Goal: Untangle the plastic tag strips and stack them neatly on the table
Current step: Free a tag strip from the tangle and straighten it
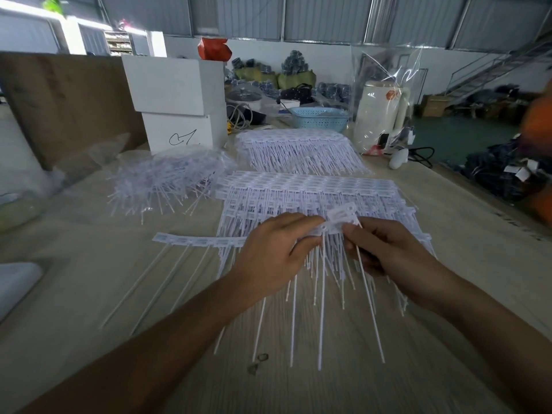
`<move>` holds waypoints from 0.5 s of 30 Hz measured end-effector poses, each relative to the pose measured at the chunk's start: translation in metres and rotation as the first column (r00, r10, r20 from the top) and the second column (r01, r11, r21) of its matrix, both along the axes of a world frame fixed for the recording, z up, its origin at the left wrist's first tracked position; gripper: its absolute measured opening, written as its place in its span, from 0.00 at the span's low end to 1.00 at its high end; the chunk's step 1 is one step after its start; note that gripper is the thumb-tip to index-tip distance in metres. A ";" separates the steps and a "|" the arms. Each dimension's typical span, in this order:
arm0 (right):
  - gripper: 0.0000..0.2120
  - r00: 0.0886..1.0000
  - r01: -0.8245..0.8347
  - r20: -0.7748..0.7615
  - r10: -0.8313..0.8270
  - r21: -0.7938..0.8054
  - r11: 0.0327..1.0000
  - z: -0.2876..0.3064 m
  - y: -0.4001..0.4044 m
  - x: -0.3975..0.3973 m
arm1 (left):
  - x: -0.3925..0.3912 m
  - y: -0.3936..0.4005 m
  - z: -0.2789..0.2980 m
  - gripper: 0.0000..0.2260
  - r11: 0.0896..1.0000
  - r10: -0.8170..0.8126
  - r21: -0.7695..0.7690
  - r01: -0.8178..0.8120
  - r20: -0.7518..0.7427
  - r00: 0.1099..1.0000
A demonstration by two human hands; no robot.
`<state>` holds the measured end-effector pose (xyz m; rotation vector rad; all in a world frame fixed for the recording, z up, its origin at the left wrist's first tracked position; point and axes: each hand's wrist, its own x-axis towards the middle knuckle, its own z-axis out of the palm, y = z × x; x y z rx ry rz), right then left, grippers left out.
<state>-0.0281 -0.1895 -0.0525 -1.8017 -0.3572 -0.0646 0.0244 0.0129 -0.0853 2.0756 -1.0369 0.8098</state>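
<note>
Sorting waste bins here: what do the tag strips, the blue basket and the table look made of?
Tag strips: thin white plastic, slightly translucent, with flexible molded tails. Blue basket: molded plastic, judging by its perforated lattice wall. Table: pale wood or wood-look laminate, matte with faint grain lines; which one is unclear.

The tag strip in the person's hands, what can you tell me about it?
The tag strip looks like thin white, slightly see-through plastic: a row of small flat rectangular tags joined side by side, each with a long thin tail hanging toward the person. The left hand and right hand pinch its right part, where one tag is twisted upward. Its left end lies flat on the wooden table, beside the neat stack.
</note>
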 end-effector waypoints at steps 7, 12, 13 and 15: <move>0.19 0.967 0.065 0.253 0.011 -0.288 0.955 -0.004 -0.008 0.005 | 0.001 -0.002 -0.002 0.14 0.999 -0.038 0.031 0.039 -0.032 0.999; 0.14 0.956 0.083 0.292 0.025 -0.354 0.932 -0.007 -0.010 0.007 | 0.002 -0.002 -0.003 0.14 0.998 -0.057 0.025 0.060 -0.080 0.995; 0.12 0.953 0.084 0.303 0.030 -0.358 0.930 -0.007 -0.010 0.007 | 0.003 -0.002 -0.004 0.14 0.998 -0.060 0.026 0.062 -0.081 0.995; 0.11 0.947 0.091 0.321 0.034 -0.366 0.926 -0.007 -0.010 0.007 | 0.004 -0.001 -0.004 0.14 0.997 -0.068 0.029 0.071 -0.085 0.994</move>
